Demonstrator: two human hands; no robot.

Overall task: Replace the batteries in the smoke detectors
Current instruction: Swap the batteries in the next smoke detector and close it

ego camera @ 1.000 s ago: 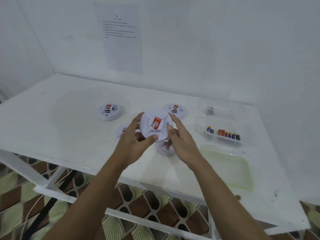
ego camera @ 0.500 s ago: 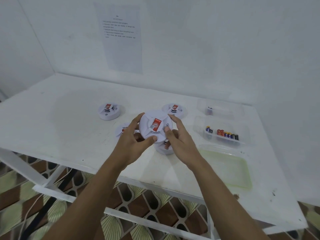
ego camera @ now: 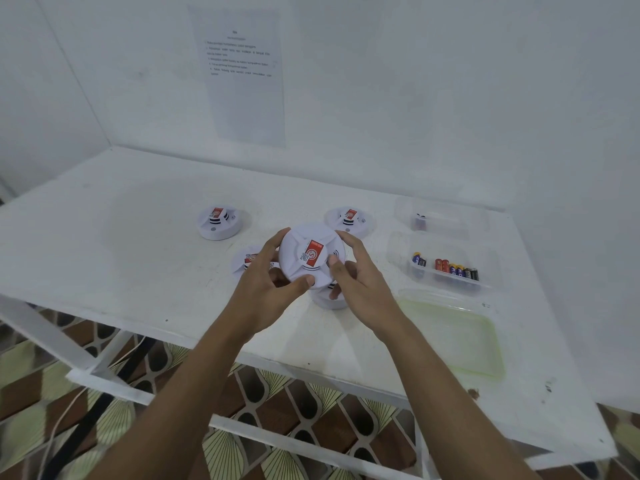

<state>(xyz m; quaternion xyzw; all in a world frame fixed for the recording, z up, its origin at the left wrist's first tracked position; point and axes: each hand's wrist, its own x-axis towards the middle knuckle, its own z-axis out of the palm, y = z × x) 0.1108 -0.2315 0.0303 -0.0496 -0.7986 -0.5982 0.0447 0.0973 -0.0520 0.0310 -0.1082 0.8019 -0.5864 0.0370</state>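
Noted white smoke detector [ego camera: 304, 261] held clear of the table [ego camera: 104, 237], left hand [ego camera: 266, 292] curled round its left rim with thumb on the near edge, right hand [ego camera: 360, 289] curled round its right rim with thumb by the red label; underside hidden. Seen only in part: second detector [ego camera: 247, 259] behind the left fingers, third detector [ego camera: 329, 299] under the right fingers. Recorded beyond the fingertips a left rear detector [ego camera: 219, 223] and a right rear detector [ego camera: 349, 220], and right of the right fingers a clear tray [ego camera: 485, 285] of batteries [ego camera: 450, 268], brands unreadable.
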